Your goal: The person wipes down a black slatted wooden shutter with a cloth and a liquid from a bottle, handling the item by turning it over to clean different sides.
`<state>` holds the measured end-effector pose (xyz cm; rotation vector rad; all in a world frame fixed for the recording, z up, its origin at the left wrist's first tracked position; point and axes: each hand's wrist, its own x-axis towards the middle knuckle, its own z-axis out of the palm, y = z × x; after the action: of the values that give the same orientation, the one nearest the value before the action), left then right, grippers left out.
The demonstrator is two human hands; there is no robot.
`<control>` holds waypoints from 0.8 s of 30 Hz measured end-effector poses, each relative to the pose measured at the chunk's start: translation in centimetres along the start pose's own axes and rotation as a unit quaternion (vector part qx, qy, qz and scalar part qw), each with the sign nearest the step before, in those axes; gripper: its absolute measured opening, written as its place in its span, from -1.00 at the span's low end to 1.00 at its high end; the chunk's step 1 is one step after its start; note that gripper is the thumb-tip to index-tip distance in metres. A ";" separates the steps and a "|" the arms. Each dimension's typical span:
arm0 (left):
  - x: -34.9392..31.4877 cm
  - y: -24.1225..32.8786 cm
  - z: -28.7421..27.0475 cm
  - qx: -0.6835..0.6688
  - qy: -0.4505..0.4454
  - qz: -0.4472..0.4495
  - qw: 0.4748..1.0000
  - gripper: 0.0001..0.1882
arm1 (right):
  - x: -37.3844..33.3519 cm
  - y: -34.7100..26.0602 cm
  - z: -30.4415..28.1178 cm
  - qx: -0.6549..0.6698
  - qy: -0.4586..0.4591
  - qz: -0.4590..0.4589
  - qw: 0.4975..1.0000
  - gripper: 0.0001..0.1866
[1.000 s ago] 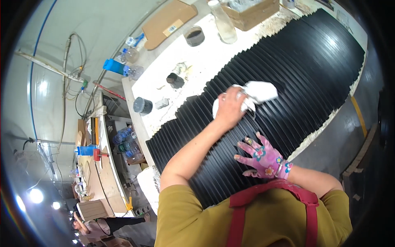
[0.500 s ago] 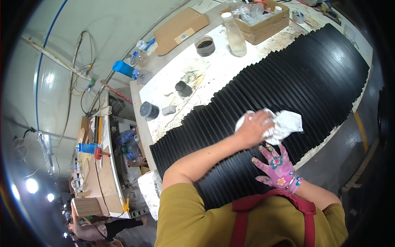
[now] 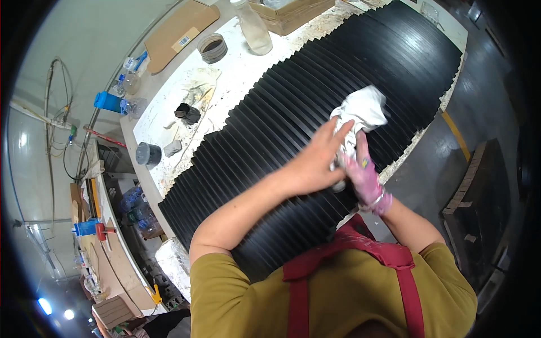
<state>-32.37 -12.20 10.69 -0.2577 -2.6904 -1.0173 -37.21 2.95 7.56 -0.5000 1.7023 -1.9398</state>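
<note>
On tbl (image 3: pixel 234 70), open jar (image 3: pixel 213 57) w/ dark contents (image 3: pixel 213 48); L fingers (image 3: pixel 344 130) grip white cloth (image 3: pixel 365 107), R fingers (image 3: pixel 363 145) unclear.

Fisheye view from the head of the person (image 3: pixel 355 293), facing steeply down, near to, above and behind the left hand (image 3: pixel 321 155) and gloved right hand (image 3: pixel 366 183); its field spans table (image 3: pixel 239 69) beyond them, wall (image 3: pixel 101 34) leftward.

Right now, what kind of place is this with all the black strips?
Probably a workshop. The black strips lie side by side on a white worktable, a dark-stained container stands near them, and there's another workbench off to the left.
</note>
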 end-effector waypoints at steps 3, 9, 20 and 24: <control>1.5 -6.2 -5.8 -0.085 0.102 -0.135 0.982 -0.59 | 5.0 0.1 -3.7 0.027 -0.035 0.001 0.999 -0.41; 0.2 -18.3 -5.4 0.307 0.051 -0.117 0.943 -0.54 | 16.9 -1.2 1.9 -0.388 -0.131 -0.321 0.854 -0.56; 0.5 -20.3 -3.4 0.338 0.049 -0.100 0.935 -0.49 | -1.4 -5.9 -8.5 -0.526 -0.486 -0.006 0.698 -0.67; -0.1 -20.5 -3.8 0.356 0.035 -0.120 0.926 -0.48 | 4.3 -9.0 -7.1 -0.515 -0.461 -0.097 0.716 -0.66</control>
<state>-36.76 -29.93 0.64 0.2491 -2.8505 -0.0361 -46.01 6.88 15.19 -1.7259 1.8041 -0.3406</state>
